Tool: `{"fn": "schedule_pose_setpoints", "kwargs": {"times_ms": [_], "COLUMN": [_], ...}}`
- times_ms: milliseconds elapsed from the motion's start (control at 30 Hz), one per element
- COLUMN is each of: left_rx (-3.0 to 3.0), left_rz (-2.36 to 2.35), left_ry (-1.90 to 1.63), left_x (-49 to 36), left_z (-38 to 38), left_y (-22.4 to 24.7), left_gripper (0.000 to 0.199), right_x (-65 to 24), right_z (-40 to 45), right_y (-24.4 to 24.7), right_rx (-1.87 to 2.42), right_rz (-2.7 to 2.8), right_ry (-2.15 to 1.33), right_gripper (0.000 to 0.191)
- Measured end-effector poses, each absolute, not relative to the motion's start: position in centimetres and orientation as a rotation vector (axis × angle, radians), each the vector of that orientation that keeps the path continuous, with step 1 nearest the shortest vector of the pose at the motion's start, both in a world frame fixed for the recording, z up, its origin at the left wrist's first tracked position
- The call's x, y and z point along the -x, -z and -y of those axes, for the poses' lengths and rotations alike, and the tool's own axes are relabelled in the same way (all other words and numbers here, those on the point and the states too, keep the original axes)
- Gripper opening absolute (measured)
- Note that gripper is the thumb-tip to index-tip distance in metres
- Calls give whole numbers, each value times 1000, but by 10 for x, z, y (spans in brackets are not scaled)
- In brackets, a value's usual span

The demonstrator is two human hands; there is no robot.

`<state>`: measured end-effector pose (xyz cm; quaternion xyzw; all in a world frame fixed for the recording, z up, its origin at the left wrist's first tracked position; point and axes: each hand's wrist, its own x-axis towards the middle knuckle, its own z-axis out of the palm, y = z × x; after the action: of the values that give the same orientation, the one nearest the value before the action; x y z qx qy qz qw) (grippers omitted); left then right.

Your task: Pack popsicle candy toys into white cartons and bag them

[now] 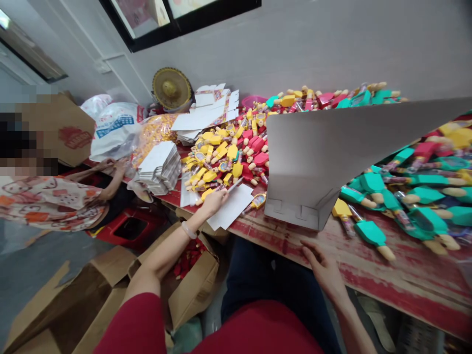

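**Yellow, red and teal popsicle-shaped candy packs [224, 157]: one table lot**

Packs: too many to count, heaped on both sides of the grey card box [302, 167], one, upright, its open flap running out of view on the right. Left of the box, the left hand [216, 202], fingers curled, pinches a thin item, hard to make out, above white paper sheets [230, 209]. Below the box, the right hand [320, 268], half open, has hold of nothing and lies at the edge of a red-painted table [401, 275]. Farther left: two stacks of white card blanks [158, 167], one co-worker's floral sleeve [47, 204].
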<state>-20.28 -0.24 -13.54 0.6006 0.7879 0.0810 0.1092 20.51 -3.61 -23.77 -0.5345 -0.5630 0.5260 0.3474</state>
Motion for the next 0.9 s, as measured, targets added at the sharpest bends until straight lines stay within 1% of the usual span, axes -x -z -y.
{"fn": "schedule_pose_setpoints", "kwargs": {"times_ms": [33, 100, 133, 200, 233, 300, 433, 533, 633, 700, 800, 900], "left_rx": [-1739, -1675, -1638, -1550, -1492, -1338, -1014, -924, -800, -639, -527, -578], "left_rz": [-2420, -2559, -2551, -2340, -2195, -2016, -2040, -1873, -1474, -1278, -1198, -1210], "left_ry": [-302, -590, -795, -1148, -1248, -1387, -1637, -1612, -1360, -1197, -1078, -985], "left_x": [203, 196, 188, 161, 144, 107, 51, 37, 38, 41, 45, 48], "left_z": [6, 20, 29, 52, 63, 82, 95, 87, 79, 78, 80, 81], "left_y": [122, 98, 89, 82, 85, 98, 134, 149, 158, 161, 161, 158], "left_gripper": [34, 37, 37, 35, 36, 37, 43, 54, 73, 79, 83, 83], "right_x": [-198, -178, -164, -134, -119, -96, -87, -97, -100, -99, -102, -115], "right_z": [35, 32, 31, 28, 28, 27, 29, 35, 47, 53, 56, 48], "right_y": [235, 225, 219, 204, 196, 181, 161, 154, 151, 152, 160, 169], "right_rx": [1361, 1305, 1273, 1201, 1169, 1139, 1185, 1240, 1169, 1118, 1112, 1165], "right_rz": [1468, 1451, 1417, 1332, 1305, 1294, 1233, 1166, 1014, 875, 785, 871], "right_ry": [-1369, -1386, -1390, -1398, -1399, -1373, -1356, -1527, -1830, -1965, -1963, -1820], "right_gripper": [61, 61, 64, 76, 80, 82, 72, 65, 67, 70, 70, 63]}}
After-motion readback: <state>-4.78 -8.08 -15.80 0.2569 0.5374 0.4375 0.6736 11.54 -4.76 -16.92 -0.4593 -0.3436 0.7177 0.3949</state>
